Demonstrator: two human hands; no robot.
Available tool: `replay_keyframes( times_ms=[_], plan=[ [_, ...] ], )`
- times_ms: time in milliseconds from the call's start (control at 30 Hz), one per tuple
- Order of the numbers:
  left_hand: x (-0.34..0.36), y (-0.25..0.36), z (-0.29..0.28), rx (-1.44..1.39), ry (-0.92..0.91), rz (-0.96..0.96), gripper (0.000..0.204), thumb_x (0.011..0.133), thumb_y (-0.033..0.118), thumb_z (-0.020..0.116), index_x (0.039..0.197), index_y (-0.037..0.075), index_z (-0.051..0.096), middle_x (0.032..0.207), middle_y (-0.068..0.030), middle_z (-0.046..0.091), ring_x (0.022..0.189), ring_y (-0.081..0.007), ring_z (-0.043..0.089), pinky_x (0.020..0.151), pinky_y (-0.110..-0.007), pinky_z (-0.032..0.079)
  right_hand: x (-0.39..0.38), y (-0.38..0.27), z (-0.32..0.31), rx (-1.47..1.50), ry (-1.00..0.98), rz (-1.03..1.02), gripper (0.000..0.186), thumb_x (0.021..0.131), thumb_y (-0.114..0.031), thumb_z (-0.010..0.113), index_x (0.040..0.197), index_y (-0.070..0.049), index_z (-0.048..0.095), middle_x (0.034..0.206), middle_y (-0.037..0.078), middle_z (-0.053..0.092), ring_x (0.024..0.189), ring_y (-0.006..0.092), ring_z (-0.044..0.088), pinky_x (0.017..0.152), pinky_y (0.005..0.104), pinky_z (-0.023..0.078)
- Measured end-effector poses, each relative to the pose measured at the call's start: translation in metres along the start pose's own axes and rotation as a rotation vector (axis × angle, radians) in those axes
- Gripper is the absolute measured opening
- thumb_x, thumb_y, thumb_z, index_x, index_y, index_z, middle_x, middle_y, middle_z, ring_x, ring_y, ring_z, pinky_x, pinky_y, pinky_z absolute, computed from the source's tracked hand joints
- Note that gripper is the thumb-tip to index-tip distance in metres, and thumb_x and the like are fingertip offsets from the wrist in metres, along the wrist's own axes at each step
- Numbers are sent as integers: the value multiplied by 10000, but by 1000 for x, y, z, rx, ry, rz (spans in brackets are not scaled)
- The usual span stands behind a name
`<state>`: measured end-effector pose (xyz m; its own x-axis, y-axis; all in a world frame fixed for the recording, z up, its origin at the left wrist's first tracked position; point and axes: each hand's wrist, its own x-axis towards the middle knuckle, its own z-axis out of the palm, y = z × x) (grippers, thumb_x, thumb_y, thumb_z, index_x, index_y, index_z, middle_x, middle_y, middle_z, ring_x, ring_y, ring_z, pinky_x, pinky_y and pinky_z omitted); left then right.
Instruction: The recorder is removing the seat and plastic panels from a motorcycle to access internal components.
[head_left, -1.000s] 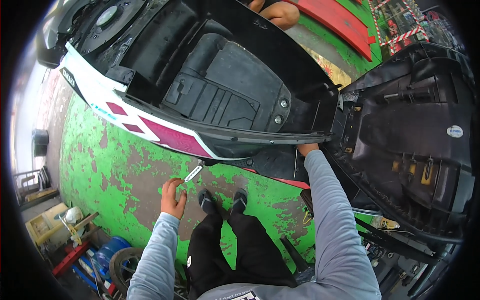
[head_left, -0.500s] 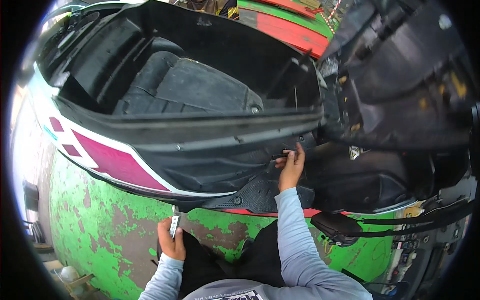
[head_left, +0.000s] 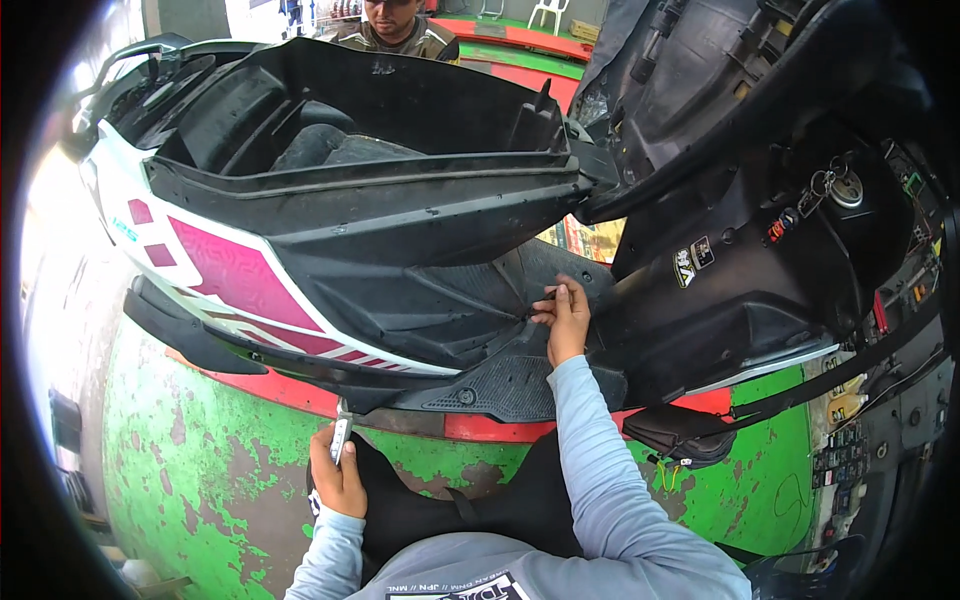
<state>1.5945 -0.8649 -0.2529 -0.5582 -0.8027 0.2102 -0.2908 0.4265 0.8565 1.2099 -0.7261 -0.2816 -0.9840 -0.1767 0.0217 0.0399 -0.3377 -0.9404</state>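
In front of me stands a scooter with a white and magenta side panel (head_left: 215, 265) and black plastic body. My left hand (head_left: 337, 478) is closed around a slim silver hand tool (head_left: 341, 438), whose exact kind I cannot make out. The tool's tip points up near the scooter's lower edge. My right hand (head_left: 567, 320) reaches over the textured black footboard (head_left: 500, 385), beside the black lower cover (head_left: 440, 300). Its thumb and fingers are drawn together; whatever lies between them is too small to name.
The under-seat compartment (head_left: 370, 110) is uncovered, the seat (head_left: 700, 100) tipped up at the right. Keys (head_left: 825, 183) hang at the ignition. A black bag (head_left: 680, 435) with a strap sits at the lower right. Across the scooter is another person (head_left: 400, 35). The floor (head_left: 220, 470) is worn green paint.
My view has tilted up, bringing the other person and keys into sight. My right hand has curled its fingers in and moved slightly left; the left still grips the tool.
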Motion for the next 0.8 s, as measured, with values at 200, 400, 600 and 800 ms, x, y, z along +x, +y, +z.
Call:
replay_keyframes(
  times_ms=[200,400,600,800],
  plan=[
    [0,4,3,-16,15,32,275,962,87,513,1202,-47,512,1126,-205,580,1047,-331,571,950,-390,423,18,1,-5,34,-32,6,248,1014,-266,533,1145,-56,551,857,35,581,550,95,558,491,242,494],
    [0,6,4,-3,28,59,282,964,90,516,1208,-50,512,1141,-214,582,1063,-349,572,952,-396,423,22,20,-4,-24,-1,-107,209,1016,-260,531,1088,-66,551,788,13,555,492,85,524,409,229,427],
    [-3,6,1,14,48,70,279,965,86,515,1210,-47,509,1152,-218,581,1069,-351,572,958,-400,423,9,-3,0,102,23,59,221,1007,-278,550,1021,-57,540,785,13,544,545,87,547,433,209,444],
    [-1,5,3,11,32,73,273,963,80,519,1204,-46,502,1170,-223,579,1083,-359,569,969,-399,420,18,5,-6,-28,-97,-35,207,1031,-244,489,1155,-78,474,792,27,553,535,90,549,422,217,448]
  ],
)
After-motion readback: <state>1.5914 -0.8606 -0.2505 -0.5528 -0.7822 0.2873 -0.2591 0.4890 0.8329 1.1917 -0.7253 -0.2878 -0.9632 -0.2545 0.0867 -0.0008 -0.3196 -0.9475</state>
